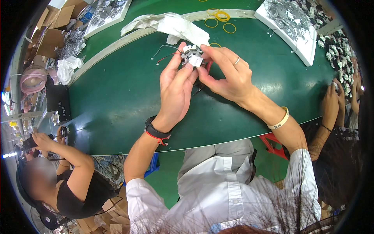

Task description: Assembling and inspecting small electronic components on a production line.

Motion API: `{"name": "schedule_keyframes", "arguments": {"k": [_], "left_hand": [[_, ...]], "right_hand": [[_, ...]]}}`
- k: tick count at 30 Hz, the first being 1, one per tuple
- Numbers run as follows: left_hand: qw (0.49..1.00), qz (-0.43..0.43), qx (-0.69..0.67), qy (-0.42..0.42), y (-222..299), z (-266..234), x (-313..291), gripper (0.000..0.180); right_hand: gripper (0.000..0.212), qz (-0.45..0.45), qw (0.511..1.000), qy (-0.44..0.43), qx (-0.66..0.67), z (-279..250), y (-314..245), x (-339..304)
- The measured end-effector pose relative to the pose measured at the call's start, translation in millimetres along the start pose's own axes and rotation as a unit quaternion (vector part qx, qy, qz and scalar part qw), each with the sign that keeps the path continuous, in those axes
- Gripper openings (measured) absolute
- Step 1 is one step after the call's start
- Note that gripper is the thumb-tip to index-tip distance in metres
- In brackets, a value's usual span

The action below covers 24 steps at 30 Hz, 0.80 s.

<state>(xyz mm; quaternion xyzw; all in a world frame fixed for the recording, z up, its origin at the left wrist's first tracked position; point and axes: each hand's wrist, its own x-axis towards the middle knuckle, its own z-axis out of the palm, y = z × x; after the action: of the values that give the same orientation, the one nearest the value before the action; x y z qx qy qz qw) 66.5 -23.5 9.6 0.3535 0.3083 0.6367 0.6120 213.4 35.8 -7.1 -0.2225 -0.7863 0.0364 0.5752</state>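
Both my hands close on a small round metal part [191, 55] above a green worktable [124, 93].
My left hand [175, 91] grips its left side, thumb bent over the near edge; my right hand [229, 76] pinches its right edge with forefinger and thumb. Thin wires [168, 58] trail to the left. A white cloth [171, 25] lies just beyond, near yellow rubber bands [223, 18].
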Motion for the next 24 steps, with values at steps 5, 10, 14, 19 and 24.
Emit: {"name": "schedule_keyframes", "arguments": {"k": [5, 10, 14, 19, 24], "left_hand": [[1.0, 0.004, -0.012, -0.005, -2.0, -2.2, 1.1, 0.058], [1.0, 0.016, -0.017, -0.017, -4.1, -2.9, 0.8, 0.064], [0.999, 0.028, 0.013, -0.013, -2.6, -0.5, -0.5, 0.059], [1.0, 0.018, 0.018, -0.007, -2.3, -6.4, 3.6, 0.06], [0.996, 0.006, 0.087, -0.008, 13.5, -25.2, 14.4, 0.07]], "right_hand": [[0.047, 0.012, 1.0, -0.002, 0.007, -1.1, -0.7, -1.5], [0.043, 0.03, 0.999, 0.009, 0.039, -1.9, -0.8, -0.1], [0.042, 0.024, 0.999, 0.005, 0.032, -2.4, -1.8, 0.5], [0.044, 0.06, 0.997, -0.013, 0.052, 0.9, 1.7, -5.0], [0.055, 0.113, 0.976, -0.06, 0.179, -5.7, 2.4, -1.4]]}}
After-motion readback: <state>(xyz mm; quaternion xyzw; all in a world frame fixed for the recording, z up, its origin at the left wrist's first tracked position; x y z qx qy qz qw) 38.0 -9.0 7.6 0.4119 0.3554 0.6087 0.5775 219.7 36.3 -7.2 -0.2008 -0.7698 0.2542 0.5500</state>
